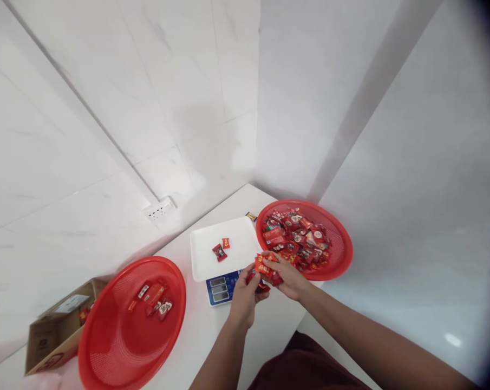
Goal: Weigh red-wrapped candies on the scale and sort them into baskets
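My left hand (243, 300) and my right hand (290, 277) meet over the front of the digital scale (222, 287). Both are closed around small red wrapped candies (265, 264) with yellow print; their exact number is hidden by my fingers. Behind them, the scale's white tray (204, 238) carries two small red packets, a dark red candy (219, 252) and a smaller red candy (226, 243). Just beyond my right hand stands a red plastic basket (342, 252) heaped with wrapped candies (299, 238).
On the left, a tilted-looking red basket (118, 346) holds several red packets (157, 298). Beside it is an open cardboard box (58, 336). A yellow-and-black packet (251, 216) lies behind the scale. The white table (200, 325) meets walls, with a power socket (159, 209).
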The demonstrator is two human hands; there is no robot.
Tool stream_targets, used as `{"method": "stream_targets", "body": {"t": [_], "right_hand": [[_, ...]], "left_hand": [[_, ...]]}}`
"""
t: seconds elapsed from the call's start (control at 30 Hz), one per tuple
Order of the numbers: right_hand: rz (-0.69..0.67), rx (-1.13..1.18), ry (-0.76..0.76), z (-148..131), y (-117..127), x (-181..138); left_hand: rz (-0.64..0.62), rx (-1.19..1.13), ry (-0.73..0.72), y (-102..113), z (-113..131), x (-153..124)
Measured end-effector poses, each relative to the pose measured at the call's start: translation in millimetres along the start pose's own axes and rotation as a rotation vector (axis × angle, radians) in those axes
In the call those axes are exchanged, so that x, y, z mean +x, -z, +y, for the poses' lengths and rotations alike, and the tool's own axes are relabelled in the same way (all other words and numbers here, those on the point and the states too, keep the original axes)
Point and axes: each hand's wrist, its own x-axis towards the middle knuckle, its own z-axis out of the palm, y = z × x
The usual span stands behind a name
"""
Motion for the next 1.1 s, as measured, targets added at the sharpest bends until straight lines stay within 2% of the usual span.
{"method": "stream_targets", "body": {"t": [0.13, 0.23, 0.4, 0.53, 0.77, 0.93, 1.0, 1.1], "right_hand": [[-0.004, -0.039, -0.008, 6.3, 6.9, 5.1], [0.09, -0.057, -0.018, 13.2, 9.9, 20.2], [0.173, 0.064, 0.0, 10.3, -8.0, 58.3], [0.204, 0.087, 0.013, 4.6, -16.8, 74.2], [0.2, 0.143, 0.001, 12.1, 2.9, 61.9], [0.172, 0.157, -0.058, 12.5, 12.7, 48.8], [0.141, 0.124, -0.093, 11.0, 15.3, 40.2], [0.097, -0.002, -0.135, 10.3, 19.6, 22.0]], "left_hand": [[0.039, -0.013, 0.014, 8.0, -1.2, 0.7], [0.1, -0.042, 0.038, 15.0, -6.3, 1.3], [0.182, -0.125, 0.082, 25.1, -10.8, 0.0], [0.234, -0.23, 0.029, 34.7, -7.6, -2.2], [0.274, -0.249, -0.048, 54.6, 2.7, 5.5], [0.256, -0.163, -0.109, 51.8, 19.1, 27.6], [0.253, -0.103, -0.116, 49.2, 25.6, 34.8], [0.329, 0.154, -0.159, 48.1, 25.1, 37.0]]}}
